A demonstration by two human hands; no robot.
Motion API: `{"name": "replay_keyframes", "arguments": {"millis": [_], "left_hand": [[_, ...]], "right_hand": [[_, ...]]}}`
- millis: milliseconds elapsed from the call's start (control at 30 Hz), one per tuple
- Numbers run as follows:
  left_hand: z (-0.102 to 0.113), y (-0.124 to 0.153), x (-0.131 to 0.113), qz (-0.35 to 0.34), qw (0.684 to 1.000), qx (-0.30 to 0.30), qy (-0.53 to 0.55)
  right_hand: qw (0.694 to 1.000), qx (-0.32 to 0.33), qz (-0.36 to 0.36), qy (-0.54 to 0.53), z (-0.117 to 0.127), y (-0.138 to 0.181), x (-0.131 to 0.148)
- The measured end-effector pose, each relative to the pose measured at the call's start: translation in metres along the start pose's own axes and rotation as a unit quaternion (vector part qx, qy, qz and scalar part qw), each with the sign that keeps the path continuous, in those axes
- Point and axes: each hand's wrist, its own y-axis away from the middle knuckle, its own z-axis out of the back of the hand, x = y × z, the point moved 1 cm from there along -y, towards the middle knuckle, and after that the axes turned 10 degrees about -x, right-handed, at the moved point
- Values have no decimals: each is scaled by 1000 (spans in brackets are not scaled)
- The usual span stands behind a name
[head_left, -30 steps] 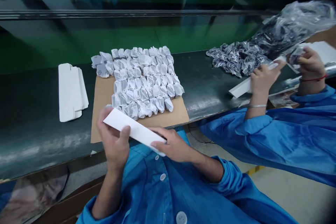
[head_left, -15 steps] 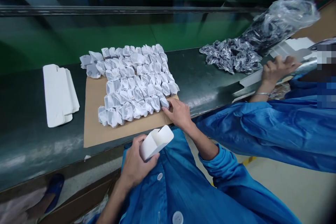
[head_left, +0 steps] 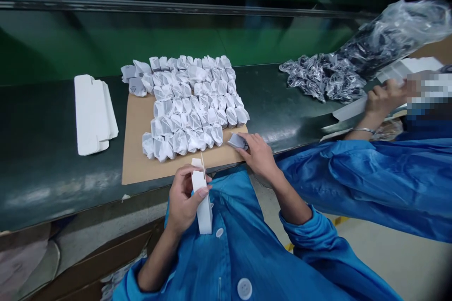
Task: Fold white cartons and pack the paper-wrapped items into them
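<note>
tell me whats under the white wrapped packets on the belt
A brown cardboard sheet lies under the white wrapped packets, its bare front and left edges showing, on the dark belt. Whatever sits beneath the packed rows themselves is covered.

Work surface: dark green conveyor belt (head_left: 45,174), glossy, running left to right. Directly on it, at centre, lies a brown cardboard sheet (head_left: 137,150), flat, its near edge close to the belt's front edge. To its left, apart from it, a small stack of flat white carton blanks (head_left: 92,114). At right, a heap of dark parts in clear plastic bags (head_left: 323,77), with more white blanks (head_left: 348,109) just beside it.
</note>
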Motion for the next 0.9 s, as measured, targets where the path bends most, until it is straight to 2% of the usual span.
{"name": "replay_keyframes", "arguments": {"millis": [67,133,167,233,300,333,400,500,600,667,733,800,867,900], "left_hand": [[0,-1,-1,-44,998,-15,-37],[2,-2,-5,-127,986,-15,-107],[4,-3,-8,-176,973,-10,-147],[6,-4,-15,-265,938,15,-223],[9,-6,-21,-332,901,49,-274],[11,-7,-23,-361,884,63,-290],[15,-8,-28,-408,852,80,-317],[20,-7,-32,-411,815,115,-392],[22,-4,-35,-339,812,157,-448],[23,-1,-38,-308,820,154,-457],[23,0,-40,-301,827,127,-457],[22,2,-42,-324,832,92,-441],[21,3,-42,-370,831,70,-410],[20,3,-42,-395,829,63,-390]], "right_hand": [[1000,-4,-16,0,4,-4,-2],[1000,2,-23,-13,17,-7,3],[998,10,-22,-51,28,-6,8],[981,21,-8,-193,55,-1,27],[937,42,30,-347,82,5,51],[920,66,61,-382,93,6,63],[917,132,134,-352,106,6,81],[928,198,239,-207,104,-2,91],[924,212,308,-82,89,-6,92],[921,199,334,-7,78,-2,98],[919,154,359,55,70,6,106],[916,96,383,69,66,15,114],[927,86,365,-7,65,21,116],[936,97,330,-70,66,23,115]]}}
